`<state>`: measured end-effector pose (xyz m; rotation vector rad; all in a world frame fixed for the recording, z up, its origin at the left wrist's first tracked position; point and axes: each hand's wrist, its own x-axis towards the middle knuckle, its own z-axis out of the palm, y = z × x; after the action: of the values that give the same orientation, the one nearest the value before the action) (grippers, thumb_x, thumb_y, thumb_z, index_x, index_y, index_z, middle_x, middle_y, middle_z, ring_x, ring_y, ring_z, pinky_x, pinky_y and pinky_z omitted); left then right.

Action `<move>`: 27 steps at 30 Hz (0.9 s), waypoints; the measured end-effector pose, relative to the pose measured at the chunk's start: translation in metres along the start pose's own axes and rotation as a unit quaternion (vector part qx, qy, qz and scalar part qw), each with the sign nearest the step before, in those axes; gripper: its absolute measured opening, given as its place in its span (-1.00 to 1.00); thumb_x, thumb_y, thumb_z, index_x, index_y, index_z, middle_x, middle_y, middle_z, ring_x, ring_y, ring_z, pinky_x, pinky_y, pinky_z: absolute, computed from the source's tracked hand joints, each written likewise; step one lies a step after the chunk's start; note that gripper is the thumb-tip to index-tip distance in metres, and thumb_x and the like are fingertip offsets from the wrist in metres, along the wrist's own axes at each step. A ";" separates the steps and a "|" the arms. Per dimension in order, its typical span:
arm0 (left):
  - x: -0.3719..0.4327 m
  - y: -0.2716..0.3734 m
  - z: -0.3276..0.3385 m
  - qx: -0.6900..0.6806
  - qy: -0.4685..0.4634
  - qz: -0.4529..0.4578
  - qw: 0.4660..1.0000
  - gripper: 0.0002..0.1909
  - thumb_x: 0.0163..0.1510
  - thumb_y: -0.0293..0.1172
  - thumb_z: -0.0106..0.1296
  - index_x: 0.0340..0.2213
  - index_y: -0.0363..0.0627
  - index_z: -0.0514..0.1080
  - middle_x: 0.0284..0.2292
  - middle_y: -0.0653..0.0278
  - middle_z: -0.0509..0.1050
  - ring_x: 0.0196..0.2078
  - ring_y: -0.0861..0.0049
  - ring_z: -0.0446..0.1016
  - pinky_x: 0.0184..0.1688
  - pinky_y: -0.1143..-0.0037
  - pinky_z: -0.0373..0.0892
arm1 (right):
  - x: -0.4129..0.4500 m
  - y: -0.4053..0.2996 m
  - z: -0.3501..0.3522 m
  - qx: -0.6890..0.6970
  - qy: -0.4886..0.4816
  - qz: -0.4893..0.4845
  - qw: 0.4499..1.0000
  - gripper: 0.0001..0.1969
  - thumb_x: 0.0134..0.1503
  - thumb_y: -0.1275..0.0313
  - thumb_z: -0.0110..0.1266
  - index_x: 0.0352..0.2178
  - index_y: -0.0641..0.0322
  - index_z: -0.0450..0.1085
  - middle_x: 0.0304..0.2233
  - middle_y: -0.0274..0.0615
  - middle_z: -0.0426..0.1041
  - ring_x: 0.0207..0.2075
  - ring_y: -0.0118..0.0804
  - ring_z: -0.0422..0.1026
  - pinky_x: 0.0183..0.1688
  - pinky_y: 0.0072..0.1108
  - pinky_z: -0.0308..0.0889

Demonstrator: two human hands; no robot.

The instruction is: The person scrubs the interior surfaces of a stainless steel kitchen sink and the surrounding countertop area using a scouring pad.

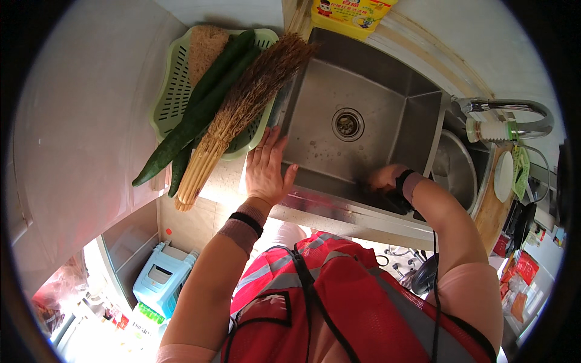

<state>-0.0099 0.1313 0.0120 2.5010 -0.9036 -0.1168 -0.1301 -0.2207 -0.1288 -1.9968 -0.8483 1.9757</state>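
My left hand (268, 170) lies flat with spread fingers on the counter edge, between a stainless steel sink (313, 104) and a green plastic basket (174, 90). My right hand (383, 178) reaches down into the near right part of the sink. It is blurred, and a dark blurred thing lies by its fingers, so its grip cannot be made out. In and across the basket lie long green cucumbers (177, 131), a tan scouring cloth or sponge (204, 47) and a bundled straw brush (222, 127), whose bristles reach over the sink's left rim. A drain (348, 124) shows in the sink's floor.
Behind the sink stands a yellow detergent jug (352, 16). A chrome faucet (513, 105) rises at the right, over a second basin holding a metal bowl (454, 168). Farther right are a wooden board (492, 213) and a white plate (503, 177). A light blue bin (163, 277) stands low at left.
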 end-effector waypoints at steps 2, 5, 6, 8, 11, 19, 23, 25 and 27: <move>0.000 0.000 0.000 -0.004 0.005 0.008 1.000 -0.43 0.13 -0.10 -0.13 0.09 -0.19 0.20 0.21 0.04 0.16 0.30 0.09 0.05 0.32 0.15 -0.08 | 0.010 0.018 0.015 -0.202 -0.022 -0.125 0.971 -0.73 0.04 0.35 0.16 -0.20 0.18 0.48 -0.17 -0.02 0.51 -0.10 0.02 0.47 -0.11 -0.25 0.41; -0.004 -0.004 0.000 -0.004 0.017 0.004 1.000 -0.43 0.13 -0.11 -0.11 0.08 -0.19 0.21 0.20 0.03 0.17 0.29 0.07 0.06 0.32 0.14 -0.07 | 0.038 -0.030 -0.061 0.027 -0.015 0.026 0.999 -0.72 0.11 0.27 0.08 -0.21 0.22 0.47 -0.23 -0.10 0.52 -0.19 -0.11 0.47 -0.19 -0.28 0.39; 0.001 0.000 0.003 -0.008 0.013 0.016 1.000 -0.43 0.13 -0.11 -0.11 0.08 -0.19 0.21 0.20 0.03 0.17 0.29 0.07 0.06 0.32 0.14 -0.07 | 0.064 -0.032 -0.070 0.101 -0.002 0.072 0.992 -0.70 0.13 0.23 0.04 -0.20 0.22 0.46 -0.25 -0.12 0.52 -0.22 -0.16 0.46 -0.22 -0.30 0.38; -0.006 -0.006 0.001 -0.002 0.012 -0.003 1.000 -0.44 0.11 -0.12 -0.08 0.07 -0.20 0.22 0.20 0.02 0.17 0.29 0.07 0.07 0.31 0.14 -0.05 | 0.058 -0.088 -0.128 0.271 0.145 -0.031 0.951 -0.64 0.18 0.20 -0.07 -0.15 0.20 0.46 -0.20 -0.05 0.52 -0.24 -0.19 0.43 -0.13 -0.34 0.33; -0.005 -0.005 -0.003 -0.002 0.013 -0.011 1.000 -0.45 0.10 -0.12 -0.07 0.05 -0.19 0.24 0.20 0.01 0.17 0.29 0.07 0.07 0.31 0.14 -0.05 | 0.052 -0.139 -0.189 0.109 0.228 -0.062 0.965 -0.63 0.19 0.22 -0.10 -0.11 0.22 0.45 -0.15 -0.01 0.51 -0.21 -0.15 0.43 -0.07 -0.33 0.31; 0.000 0.000 -0.002 -0.015 0.009 0.002 1.000 -0.43 0.09 -0.12 -0.07 0.07 -0.18 0.24 0.21 0.03 0.16 0.29 0.09 0.07 0.31 0.15 -0.04 | 0.051 -0.052 -0.073 0.208 0.129 0.012 0.969 -0.63 0.21 0.21 -0.16 -0.16 0.24 0.44 -0.29 -0.05 0.51 -0.27 -0.12 0.47 -0.21 -0.27 0.34; -0.004 -0.003 -0.003 -0.017 0.011 -0.013 1.000 -0.43 0.09 -0.12 -0.06 0.07 -0.18 0.25 0.21 0.04 0.16 0.29 0.09 0.06 0.30 0.16 -0.04 | -0.029 -0.046 -0.036 0.073 0.028 0.142 0.987 -0.59 0.19 0.15 -0.14 -0.13 0.19 0.47 -0.06 -0.03 0.46 -0.07 -0.06 0.44 -0.07 -0.29 0.36; -0.006 -0.003 -0.002 -0.012 0.005 -0.018 1.000 -0.43 0.09 -0.12 -0.06 0.07 -0.18 0.26 0.21 0.04 0.16 0.29 0.09 0.06 0.30 0.16 -0.04 | -0.026 -0.054 -0.043 0.151 0.028 0.168 0.974 -0.57 0.19 0.14 -0.14 -0.09 0.19 0.46 -0.03 -0.04 0.45 -0.06 -0.05 0.44 -0.05 -0.28 0.35; -0.005 -0.003 -0.002 -0.014 0.007 -0.020 1.000 -0.44 0.09 -0.13 -0.06 0.07 -0.17 0.26 0.21 0.04 0.17 0.29 0.08 0.06 0.30 0.16 -0.04 | -0.002 -0.056 -0.062 0.212 0.037 0.169 0.962 -0.60 0.21 0.15 -0.13 -0.07 0.15 0.44 -0.10 -0.09 0.48 -0.12 -0.19 0.45 -0.07 -0.34 0.35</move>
<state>-0.0121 0.1372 0.0120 2.4911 -0.8416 -0.1229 -0.0844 -0.1613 -0.0928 -2.0291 -0.0462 2.0136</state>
